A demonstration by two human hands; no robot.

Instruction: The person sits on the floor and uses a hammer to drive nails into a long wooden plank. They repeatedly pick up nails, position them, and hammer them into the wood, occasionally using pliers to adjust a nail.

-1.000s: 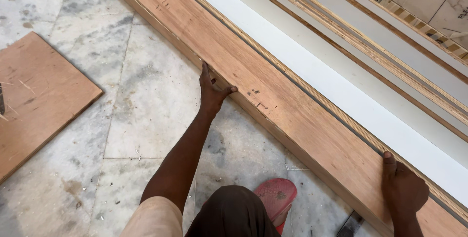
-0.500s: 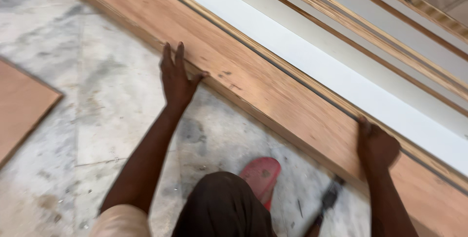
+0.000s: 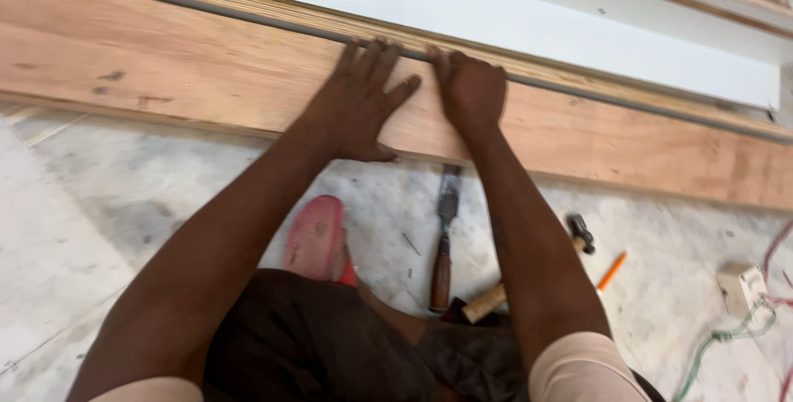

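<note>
Both arms stretched forward, nearly parallel. Left hand [image 3: 359, 100] flat, fingers spread; right hand [image 3: 471, 88] beside it, fingers curled downward.

Grey-veined marble floor [image 3: 124, 228], daylit, beside white panel [image 3: 496, 14].

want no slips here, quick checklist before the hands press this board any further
1. Left hand flat on the wooden board: ok.
2. Right hand on the board, fingertips at its far edge by the dark strip: ok.
3. Board seated tight along that strip: cannot tell.
4. Chisel away from the knees: not ok, it lies on the floor between the arms.
5. Hammer out of the way: not ok, it is under the right forearm.
6. Both hands free of tools: ok.
</note>
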